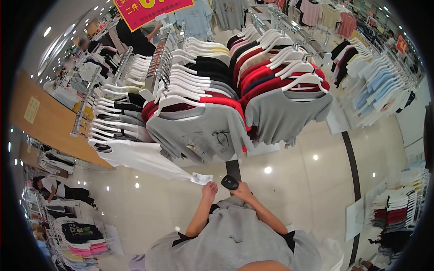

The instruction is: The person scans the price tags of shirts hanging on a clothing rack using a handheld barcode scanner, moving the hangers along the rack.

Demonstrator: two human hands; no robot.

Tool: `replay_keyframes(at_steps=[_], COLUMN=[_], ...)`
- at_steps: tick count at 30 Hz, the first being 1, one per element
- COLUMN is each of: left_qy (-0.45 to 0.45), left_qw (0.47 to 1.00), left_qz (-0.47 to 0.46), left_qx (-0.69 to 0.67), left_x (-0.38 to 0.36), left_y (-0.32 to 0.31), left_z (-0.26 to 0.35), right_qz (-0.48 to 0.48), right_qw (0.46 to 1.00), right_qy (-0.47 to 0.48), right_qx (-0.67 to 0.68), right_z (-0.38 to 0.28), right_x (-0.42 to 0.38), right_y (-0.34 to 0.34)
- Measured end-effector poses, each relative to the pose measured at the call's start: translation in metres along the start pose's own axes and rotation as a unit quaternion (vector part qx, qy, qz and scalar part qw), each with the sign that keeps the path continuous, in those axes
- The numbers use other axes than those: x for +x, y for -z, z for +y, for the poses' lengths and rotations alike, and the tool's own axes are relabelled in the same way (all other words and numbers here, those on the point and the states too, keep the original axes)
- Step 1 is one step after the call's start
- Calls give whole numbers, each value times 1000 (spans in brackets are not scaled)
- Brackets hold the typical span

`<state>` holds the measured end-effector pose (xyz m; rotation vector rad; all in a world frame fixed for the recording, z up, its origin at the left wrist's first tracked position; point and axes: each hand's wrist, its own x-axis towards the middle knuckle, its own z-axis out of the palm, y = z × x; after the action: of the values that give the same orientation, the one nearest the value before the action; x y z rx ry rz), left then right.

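Note:
My left hand [209, 191] is closed on the edge of a white tag [201, 179] with faint print. The tag lies against the end of a white shirt [135, 156], which hangs at the front of the left rack and stretches toward me. In my right hand [242, 192] is a black handheld barcode scanner [230, 182], its rounded head toward the tag, a short gap apart. Just beyond both hands hangs a grey long-sleeved top [199, 131] with a dark print. A plain grey T-shirt [289, 110] hangs to its right.
Metal rails [159, 58] carry rows of clothes on white hangers. A red price sign [151, 11] stands above them. Light blue and white tops [375, 86] hang at the right. A person [68, 189] is at the far left. Glossy tiles [289, 180] cover the floor.

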<state>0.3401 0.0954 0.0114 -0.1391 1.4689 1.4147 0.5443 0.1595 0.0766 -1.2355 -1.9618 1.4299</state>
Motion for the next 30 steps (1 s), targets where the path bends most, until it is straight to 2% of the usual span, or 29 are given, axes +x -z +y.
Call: replay_keyframes(at_steps=[1,2,5,7,8,9,11,12,13,14,15,17,18,19,20,21,23,24,25,27,28,29,30], left_qy=[73,45,-88,-109,-129,-152,-235,-227,-283,-339,-338,-394,-392,-417,-442,-440,-420,-340,-336,-436,-409,-410,-373], left_qw=[995,999,987,982,973,968,931,932,890,834,834,731,730,683,632,631,723,766,765,779,795,796,785], left_qz=[-8,4,-86,-120,-166,-166,-210,-210,-220,-230,-237,-321,-328,-342,-354,-359,-327,-342,-344,-274,-277,-276,-300], left_qx=[-69,-14,107,96,91,114,185,189,283,370,367,455,454,493,529,529,441,425,428,357,351,350,394], left_x=[11,11,25,28,32,27,53,53,48,41,29,5,-2,-8,-11,-12,-6,-5,0,11,10,19,26], left_y=[1,-14,-57,-93,-107,-123,-138,-144,-153,-167,-180,-203,-214,-222,-231,-238,-250,-255,-263,-281,-293,-301,-309], left_z=[-5,-1,24,50,61,73,75,75,78,82,81,73,65,54,43,30,10,9,8,6,14,14,12], right_qz=[13,25,70,112,145,179,225,223,222,217,223,240,241,245,257,268,259,243,244,269,269,252,233], right_qw=[1000,998,997,990,988,982,971,967,956,952,951,958,955,953,954,948,953,958,958,953,953,961,968], right_qy=[-21,-43,-37,-76,-49,-21,-56,-123,-188,-209,-211,-71,-115,-122,-146,-167,-155,-142,-146,-137,-138,-114,-89], right_qx=[17,33,-16,38,-8,-54,-61,-11,40,45,42,-142,-128,-129,-51,27,-10,-47,-45,12,11,-11,-35], right_z=[3,11,41,46,61,78,70,58,45,40,44,52,56,60,64,69,58,53,56,68,80,92,104], right_x=[-1,-3,-2,-7,-8,-8,-11,-12,-15,-16,-16,-16,-16,-17,-15,-14,-14,-15,-15,-17,-16,-16,-16], right_y=[6,12,33,52,58,61,75,83,89,94,96,96,94,91,90,91,107,113,115,118,121,125,133])
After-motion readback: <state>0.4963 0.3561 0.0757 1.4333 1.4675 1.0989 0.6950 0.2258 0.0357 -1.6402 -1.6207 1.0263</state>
